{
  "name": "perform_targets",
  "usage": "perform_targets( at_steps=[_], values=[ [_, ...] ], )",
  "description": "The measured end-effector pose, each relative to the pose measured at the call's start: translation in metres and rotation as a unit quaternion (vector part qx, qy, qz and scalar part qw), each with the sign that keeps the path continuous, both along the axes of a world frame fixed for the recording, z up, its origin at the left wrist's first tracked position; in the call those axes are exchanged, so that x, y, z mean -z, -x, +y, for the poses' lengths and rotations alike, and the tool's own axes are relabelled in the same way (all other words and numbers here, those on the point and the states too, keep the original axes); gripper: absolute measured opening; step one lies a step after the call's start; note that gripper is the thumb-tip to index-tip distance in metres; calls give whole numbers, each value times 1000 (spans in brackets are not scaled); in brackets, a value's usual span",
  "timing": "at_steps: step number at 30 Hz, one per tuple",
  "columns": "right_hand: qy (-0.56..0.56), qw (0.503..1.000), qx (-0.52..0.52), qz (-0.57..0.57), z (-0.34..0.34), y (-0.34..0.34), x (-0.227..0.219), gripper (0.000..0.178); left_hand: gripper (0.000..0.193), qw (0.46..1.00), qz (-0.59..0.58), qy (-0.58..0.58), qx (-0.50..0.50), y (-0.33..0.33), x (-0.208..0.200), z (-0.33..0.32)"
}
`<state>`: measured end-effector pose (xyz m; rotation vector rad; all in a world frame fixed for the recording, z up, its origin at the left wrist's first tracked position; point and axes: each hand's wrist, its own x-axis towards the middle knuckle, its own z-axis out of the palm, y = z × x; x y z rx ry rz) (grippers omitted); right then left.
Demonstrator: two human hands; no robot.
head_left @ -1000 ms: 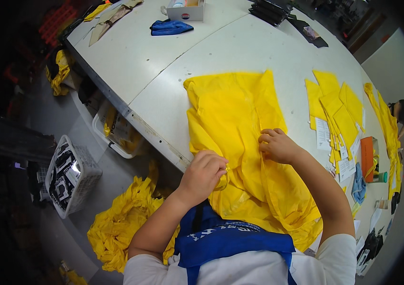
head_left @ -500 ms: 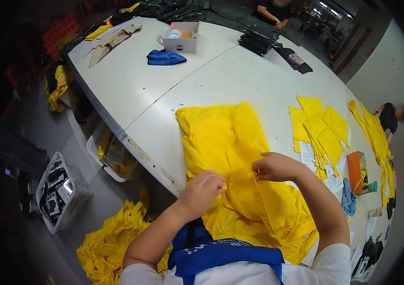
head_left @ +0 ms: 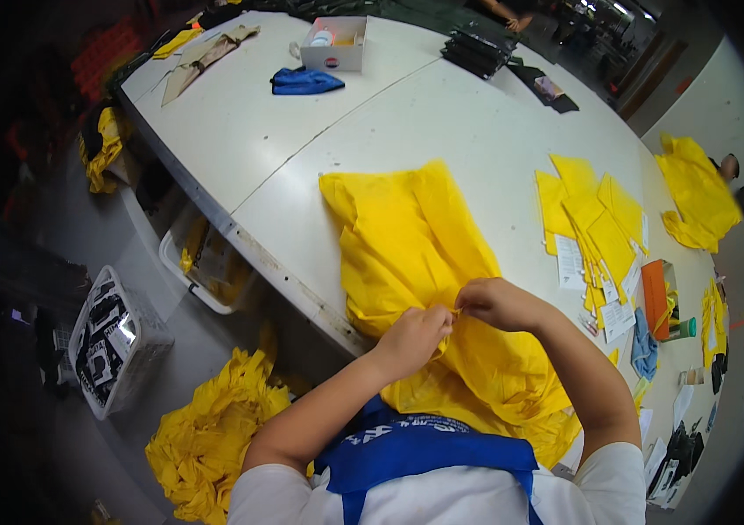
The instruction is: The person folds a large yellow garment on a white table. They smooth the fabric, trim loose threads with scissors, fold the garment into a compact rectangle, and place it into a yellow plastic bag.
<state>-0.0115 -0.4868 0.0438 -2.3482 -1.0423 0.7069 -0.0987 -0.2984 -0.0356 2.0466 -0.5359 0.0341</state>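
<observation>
A thin yellow garment lies spread in loose folds at the table's near edge and bunches up against my body. My left hand is closed in a pinch on its cloth. Just to the right, my right hand pinches the same cloth with thumb and fingertips, and the fingertips of both hands nearly touch. A small tuft of yellow fabric shows between them. What exactly lies under the fingers is too small to make out.
Folded yellow pouches with paper slips lie to the right, near an orange box. A white box and blue cloth sit at the back. Left of the table are a basket and a yellow heap.
My hands have come together: the left moved right and slightly up, the right slightly left. At far right, a person's yellow garment has been raised and bunched. The whole view has shifted slightly.
</observation>
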Motion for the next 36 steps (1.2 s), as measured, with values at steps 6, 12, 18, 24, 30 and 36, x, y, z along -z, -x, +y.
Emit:
perform_targets(
  at_steps=[6,12,18,24,30,36],
  values=[
    [-55,985,109,121,-1,22,-9,19,9,990,-19,133,-39,3,-13,9],
    [-80,979,99,159,7,34,-12,27,10,979,-22,176,-97,11,-13,8],
    [-115,980,144,75,6,37,-1,28,10,980,-100,141,-101,19,-25,13],
    [-95,977,125,145,9,38,-9,27,11,989,-37,118,-85,21,-19,10],
    [-103,968,105,205,8,40,-11,26,10,982,-44,154,-99,21,-20,10],
    [-121,971,104,180,7,41,-10,28,13,981,-91,145,-90,21,-20,9]
  ],
)
